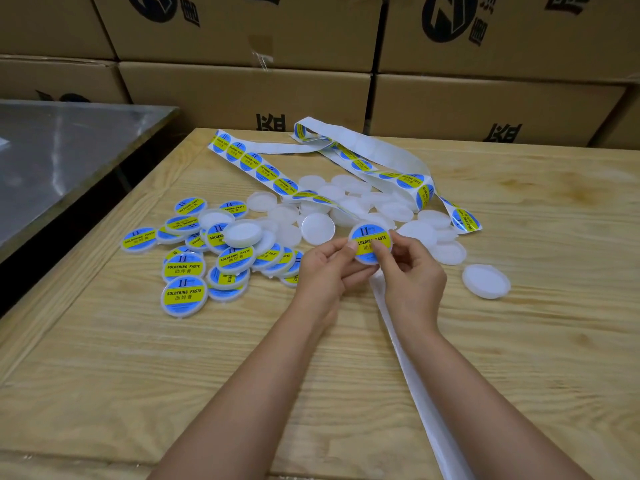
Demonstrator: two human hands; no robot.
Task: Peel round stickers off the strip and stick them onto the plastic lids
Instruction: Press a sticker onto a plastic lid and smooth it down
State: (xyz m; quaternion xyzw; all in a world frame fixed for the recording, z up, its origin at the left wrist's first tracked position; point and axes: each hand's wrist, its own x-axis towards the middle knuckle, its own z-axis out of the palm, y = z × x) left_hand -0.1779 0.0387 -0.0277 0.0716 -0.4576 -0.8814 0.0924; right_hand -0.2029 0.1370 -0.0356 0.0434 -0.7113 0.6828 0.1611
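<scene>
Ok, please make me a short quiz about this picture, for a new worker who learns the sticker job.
1. True or false: the left hand and the right hand together hold one stickered lid.
2. The finished lids lie: A) to the left of the hands; B) to the right of the hands; C) in a tray.
3. Fill in: each sticker reads "SOLDERING ____".
Key: 1 true; 2 A; 3 PASTE.
</scene>
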